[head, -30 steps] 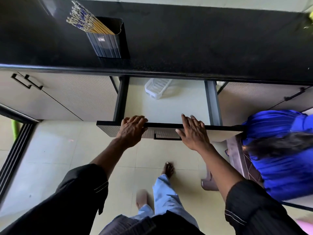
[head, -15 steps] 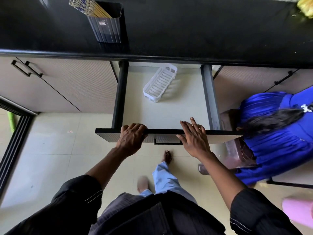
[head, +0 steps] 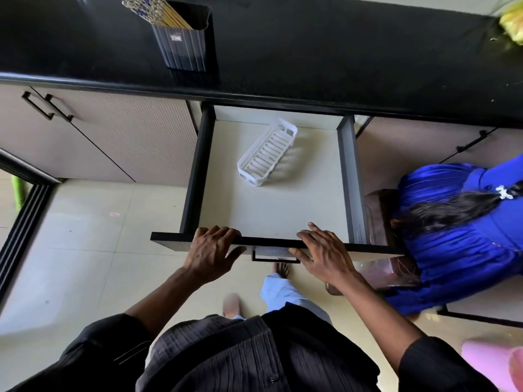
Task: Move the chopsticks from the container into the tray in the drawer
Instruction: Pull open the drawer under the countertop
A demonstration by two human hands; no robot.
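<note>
A bundle of chopsticks (head: pixel 158 11) with blue-patterned tops stands in a dark ribbed container (head: pixel 184 43) on the black counter, upper left. Below it the drawer (head: pixel 195 171) is pulled far out. A white slotted tray (head: pixel 267 152) lies at an angle on the drawer's pale floor, with nothing in it. My left hand (head: pixel 210 251) curls over the drawer's front edge, fingers inside. To its right, my right hand (head: pixel 325 254) grips the same edge beside the black handle (head: pixel 274 257).
A person in a blue dress (head: pixel 464 222) crouches right beside the drawer's right side, by a brown stool (head: pixel 382 239). Closed cabinet doors (head: pixel 99 137) lie left of the drawer. A yellow item (head: pixel 512 21) sits at the counter's far right. My feet are on the tiled floor below.
The drawer has slid out further, so the whole white tray now shows. Both hands stayed on its front edge. The person in blue has shifted slightly.
</note>
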